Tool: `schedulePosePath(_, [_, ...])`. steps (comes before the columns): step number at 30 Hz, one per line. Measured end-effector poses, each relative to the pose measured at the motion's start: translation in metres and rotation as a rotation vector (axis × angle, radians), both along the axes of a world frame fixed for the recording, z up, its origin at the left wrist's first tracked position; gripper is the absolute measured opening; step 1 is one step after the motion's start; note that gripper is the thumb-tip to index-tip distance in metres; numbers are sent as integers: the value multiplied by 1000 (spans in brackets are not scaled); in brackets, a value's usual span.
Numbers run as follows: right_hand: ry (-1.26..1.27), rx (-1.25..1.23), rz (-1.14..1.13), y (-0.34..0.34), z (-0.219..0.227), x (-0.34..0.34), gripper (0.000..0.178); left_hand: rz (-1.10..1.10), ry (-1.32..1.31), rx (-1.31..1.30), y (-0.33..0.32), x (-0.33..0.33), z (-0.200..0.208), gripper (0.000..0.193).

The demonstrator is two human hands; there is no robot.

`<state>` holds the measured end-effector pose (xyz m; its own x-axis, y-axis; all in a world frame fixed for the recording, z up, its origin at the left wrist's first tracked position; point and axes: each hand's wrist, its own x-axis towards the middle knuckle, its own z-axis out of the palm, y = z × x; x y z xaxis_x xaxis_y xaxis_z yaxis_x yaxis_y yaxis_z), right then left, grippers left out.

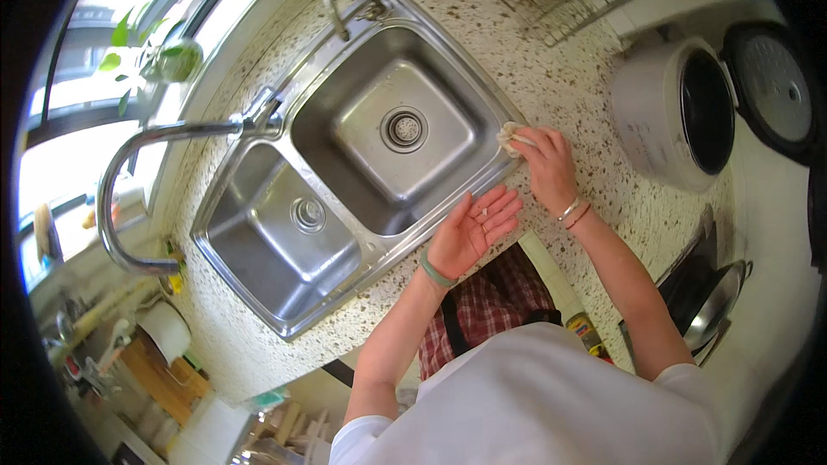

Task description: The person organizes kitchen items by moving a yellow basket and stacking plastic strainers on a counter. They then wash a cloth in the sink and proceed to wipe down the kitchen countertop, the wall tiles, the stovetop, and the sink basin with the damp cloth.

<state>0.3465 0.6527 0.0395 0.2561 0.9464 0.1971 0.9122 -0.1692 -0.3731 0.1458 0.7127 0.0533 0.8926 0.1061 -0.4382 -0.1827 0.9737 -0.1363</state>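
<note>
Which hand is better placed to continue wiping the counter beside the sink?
The right hand: it presses the small cloth on the counter at the sink rim. The left hand is open, palm up, empty.

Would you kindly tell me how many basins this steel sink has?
2. The larger basin lies near the right hand holding a cloth; the smaller basin sits beyond the open left hand, under the tall curved faucet.
</note>
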Motion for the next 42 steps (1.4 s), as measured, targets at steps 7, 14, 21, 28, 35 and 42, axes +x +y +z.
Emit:
schedulePosePath(7, [-95, 71, 135, 67, -19, 13, 20, 189, 151, 180, 9, -34, 9, 53])
schedulePosePath(14, [-123, 143, 180, 174, -38, 22, 22, 601, 560, 453, 43, -122, 10, 46])
schedulePosePath(21, [-125, 255, 149, 248, -54, 24, 26, 630, 966, 656, 79, -204, -24, 50])
schedulePosePath(28, [-164, 312, 90, 275, -59, 25, 22, 182, 1286, 1101, 108, -225, -67, 42])
schedulePosePath(35, [109, 261, 135, 245, -43, -46, 22, 173, 1588, 1130, 122, -200, -64, 59])
schedulePosePath(42, [-15, 390, -193, 307, -66, -122, 30, 288, 1343, 1123, 133, -194, -53, 46])
